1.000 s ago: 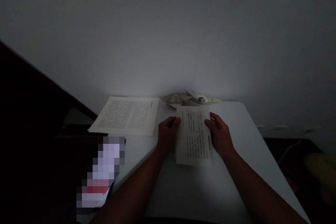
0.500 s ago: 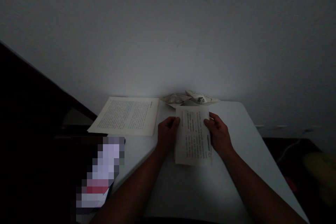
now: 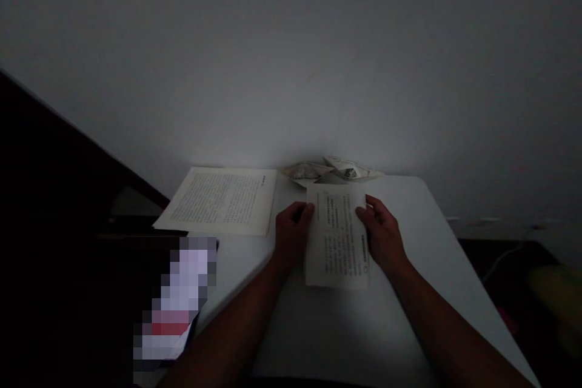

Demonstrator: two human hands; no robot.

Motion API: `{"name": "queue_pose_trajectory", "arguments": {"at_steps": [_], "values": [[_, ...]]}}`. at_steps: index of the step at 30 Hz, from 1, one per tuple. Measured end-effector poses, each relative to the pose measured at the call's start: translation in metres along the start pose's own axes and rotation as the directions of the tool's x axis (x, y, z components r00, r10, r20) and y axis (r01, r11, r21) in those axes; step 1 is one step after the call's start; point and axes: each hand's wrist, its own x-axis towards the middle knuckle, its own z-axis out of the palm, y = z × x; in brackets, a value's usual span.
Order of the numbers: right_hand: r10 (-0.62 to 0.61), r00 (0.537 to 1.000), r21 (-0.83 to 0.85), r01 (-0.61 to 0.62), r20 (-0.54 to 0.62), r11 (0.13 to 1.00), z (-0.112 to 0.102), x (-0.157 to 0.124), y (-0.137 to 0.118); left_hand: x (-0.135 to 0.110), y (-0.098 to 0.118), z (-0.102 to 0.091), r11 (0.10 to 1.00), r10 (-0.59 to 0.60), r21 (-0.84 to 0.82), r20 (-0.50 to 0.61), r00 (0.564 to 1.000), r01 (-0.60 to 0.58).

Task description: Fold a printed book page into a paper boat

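Note:
A printed sheet of paper [image 3: 337,242], seemingly folded to a narrow rectangle, is held up between both hands over the table. My left hand [image 3: 293,230] pinches its left edge, thumb in front. At the right edge, my right hand [image 3: 384,231] grips it with the thumb on the printed face and the fingers behind. Just beyond the sheet's top edge sit two folded paper boats, the left boat [image 3: 304,171] and the right boat [image 3: 352,168], near the wall. Their lower parts are partly hidden by the sheet.
Flat printed pages [image 3: 218,200] lie at the table's back left. A lit phone-like screen [image 3: 179,297], blurred out, is at the left edge. The white table [image 3: 422,242] meets a grey wall [image 3: 254,73]. A pale cable [image 3: 504,257] hangs at right. The room is dim.
The whole view has shifted slightly, so things appear a little further right. Both hands keep the same hold on the sheet.

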Motion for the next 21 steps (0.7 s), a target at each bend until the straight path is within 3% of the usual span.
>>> {"name": "queue_pose_trajectory", "arguments": {"at_steps": [21], "values": [[-0.026, 1.0, -0.001, 0.026, 0.017, 1.0, -0.0003, 0.0002, 0.0011, -0.0014, 0.004, 0.0009, 0.998, -0.036, -0.043, -0.007, 0.999, 0.035]]}}
